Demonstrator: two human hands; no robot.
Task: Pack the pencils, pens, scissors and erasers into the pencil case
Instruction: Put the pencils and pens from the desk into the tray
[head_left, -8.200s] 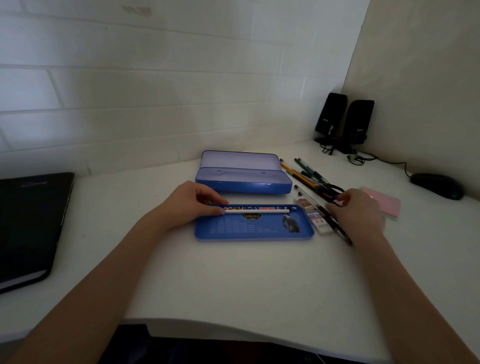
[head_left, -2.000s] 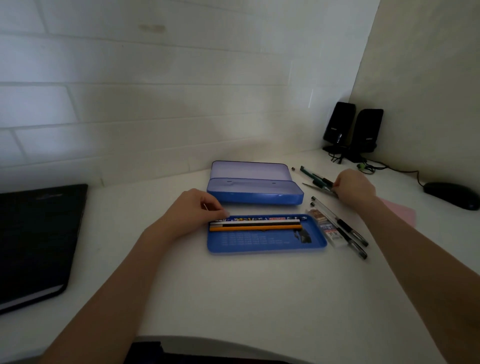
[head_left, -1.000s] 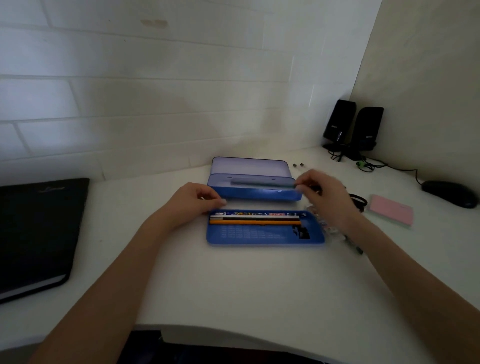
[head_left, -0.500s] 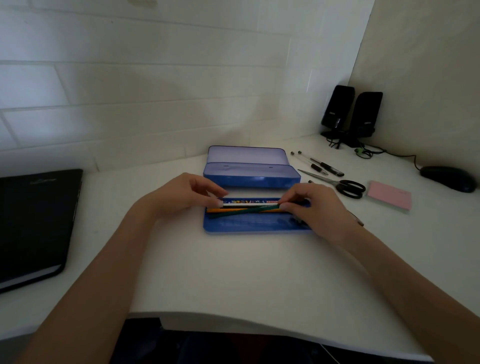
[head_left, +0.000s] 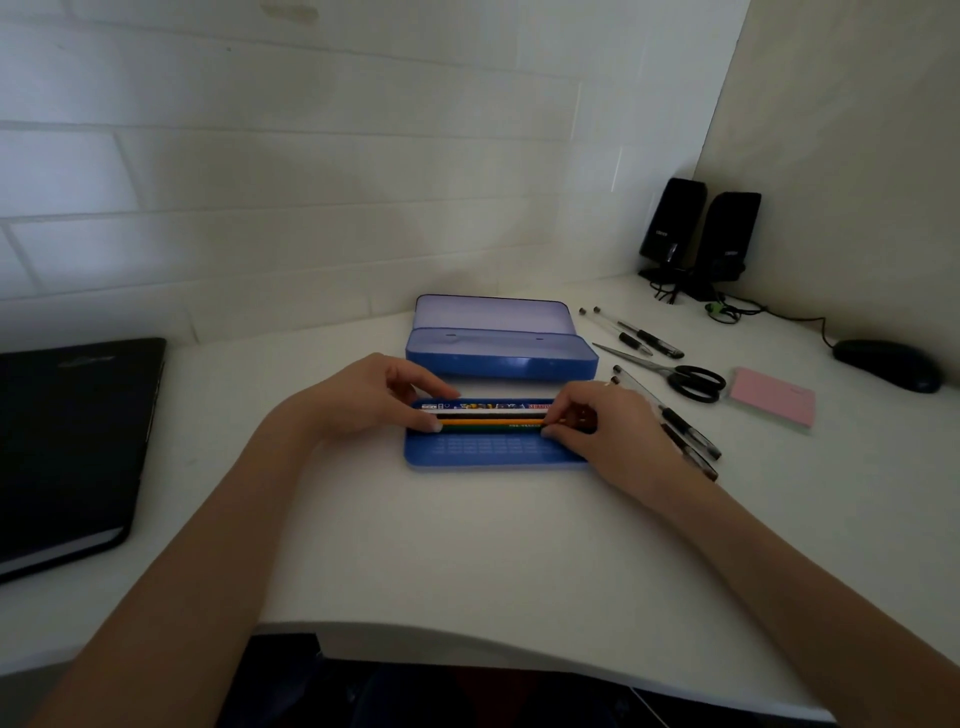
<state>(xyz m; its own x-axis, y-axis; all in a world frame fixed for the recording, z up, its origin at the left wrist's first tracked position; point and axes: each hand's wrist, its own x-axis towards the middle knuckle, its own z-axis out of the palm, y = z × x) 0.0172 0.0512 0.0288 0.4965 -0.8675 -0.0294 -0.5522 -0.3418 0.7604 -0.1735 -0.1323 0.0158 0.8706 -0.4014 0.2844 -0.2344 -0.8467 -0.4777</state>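
Only the head view here, so one pass. Both hands are down on the blue tray (head_left: 493, 452) of the pencil case, lining up pencils. The left hand (head_left: 363, 400) has its fingertips curled onto the left ends of the row, thumb tucked under the green pencil (head_left: 493, 427), so it's pinching or at least steadying that end. The right hand (head_left: 597, 421) has its fingers bent narrowly over the right ends, apparently holding the same pencil; I can't quite tell how tight the grip is.

Between the two sets of fingertips the pencils lie side by side, touching: white, black, orange, green nearest the palms.

So I'd say the pencil step is almost done. The pens (head_left: 631, 332) and scissors (head_left: 670, 371) sit beyond the right-hand knuckles, more pens (head_left: 675, 421) just beside its outer edge. Next move probably means letting go and reaching right for those. Erasers aren't visible.
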